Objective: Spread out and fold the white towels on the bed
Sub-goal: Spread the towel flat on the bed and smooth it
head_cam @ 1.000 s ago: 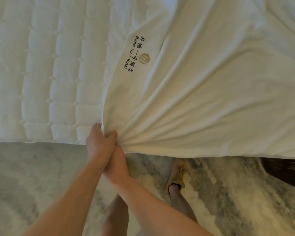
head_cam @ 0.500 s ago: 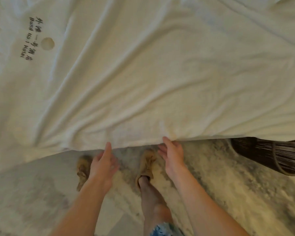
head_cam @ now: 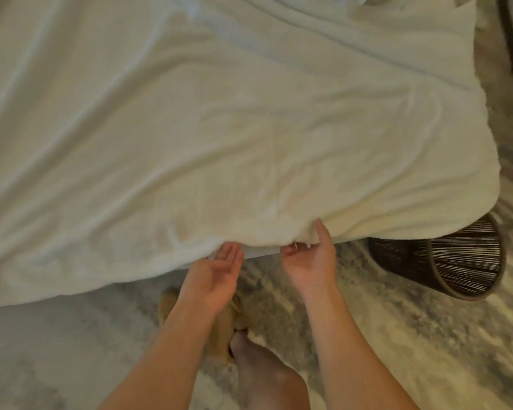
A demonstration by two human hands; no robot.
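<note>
The white towel (head_cam: 219,128) lies spread just beyond both hands, its near hem running crosswise at the fingertips, where the right hand (head_cam: 311,261) pinches it, thumb on top, and the left hand (head_cam: 215,275) alongside touches it loose-fingered, palm up.

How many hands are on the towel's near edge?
2: left hand touches the white towel edge mid-frame, palm up; right hand beside it pinches the edge.

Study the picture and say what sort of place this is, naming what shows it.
Probably a bedroom: a large white towel lies spread over a raised, bed-like surface, a dark woven basket stands beside it, and the mottled floor looks carpeted.
</note>
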